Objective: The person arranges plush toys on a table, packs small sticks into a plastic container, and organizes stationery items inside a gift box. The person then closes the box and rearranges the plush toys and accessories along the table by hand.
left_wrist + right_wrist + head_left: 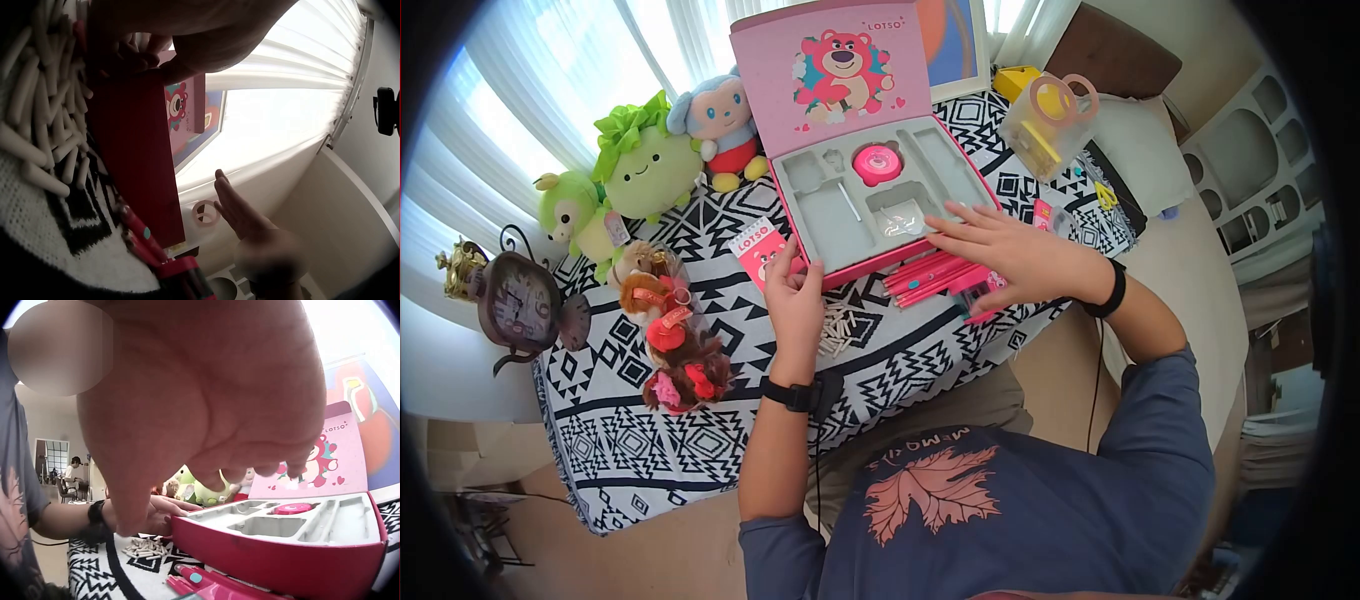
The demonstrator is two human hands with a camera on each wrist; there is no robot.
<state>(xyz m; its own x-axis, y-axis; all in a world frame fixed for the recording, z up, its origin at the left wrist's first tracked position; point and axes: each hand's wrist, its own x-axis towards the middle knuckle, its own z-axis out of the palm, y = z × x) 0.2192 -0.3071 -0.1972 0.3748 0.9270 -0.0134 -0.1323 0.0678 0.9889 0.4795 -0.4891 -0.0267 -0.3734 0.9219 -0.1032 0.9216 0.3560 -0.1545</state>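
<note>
An open pink gift box (855,268) with a bear-printed lid stands on the patterned cloth. In its grey molded tray sit a round pink case (878,162), a thin white stick (850,201) and a clear plastic piece (899,218). My left hand (793,288) grips the box's near left corner, the thumb at the front wall and the fingers along the side. Fingers spread, my right hand (1010,252) hovers palm down over the box's near right edge, holding nothing. Below it lie pink pencils (925,279) and a pink-and-black item (975,296), partly covered by the hand in the head view.
Small white sticks (837,332) lie in a pile before the box. A LOTSO notepad (757,247) is left of it. Plush toys (650,165) and a clock (520,300) stand at the left. A clear bin (1040,140) and yellow scissors (1106,195) are at the right.
</note>
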